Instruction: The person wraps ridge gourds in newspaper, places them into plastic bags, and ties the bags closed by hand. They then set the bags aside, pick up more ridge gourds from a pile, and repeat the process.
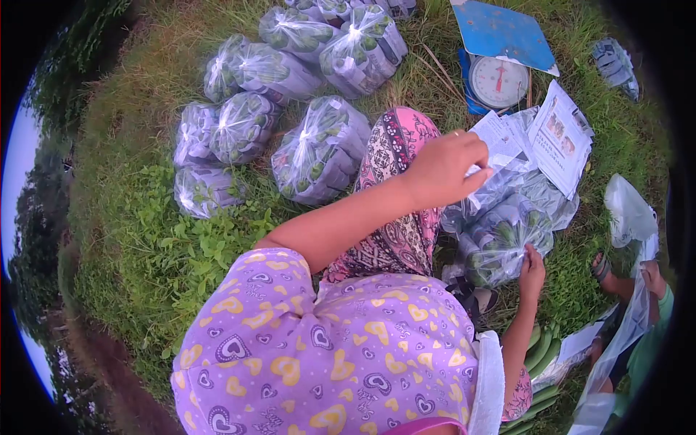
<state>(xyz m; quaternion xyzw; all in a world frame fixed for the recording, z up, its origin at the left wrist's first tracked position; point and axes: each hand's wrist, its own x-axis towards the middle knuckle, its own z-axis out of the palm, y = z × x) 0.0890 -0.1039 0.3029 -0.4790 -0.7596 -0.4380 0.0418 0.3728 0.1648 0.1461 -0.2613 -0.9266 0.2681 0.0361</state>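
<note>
A clear plastic bag [500, 243] filled with long green produce and lined with newspaper sits on the grass by my knee. My right hand [533, 272] pinches its side, fingers closed on the plastic. Above the bag's far left part, my left hand [451, 167] is closed, thumb and fingers together. A small whitish bit shows at its fingertips; what it is I cannot make out. Newspaper sheets [558, 138] lie just beyond the bag, partly under clear plastic.
Several filled clear bags [319, 148] stand on the grass to the left and ahead. A dial scale [499, 81] with a blue pan [504, 32] stands ahead right. Loose long green produce [542, 351] lies at lower right, near another person's hand [654, 279] holding clear plastic.
</note>
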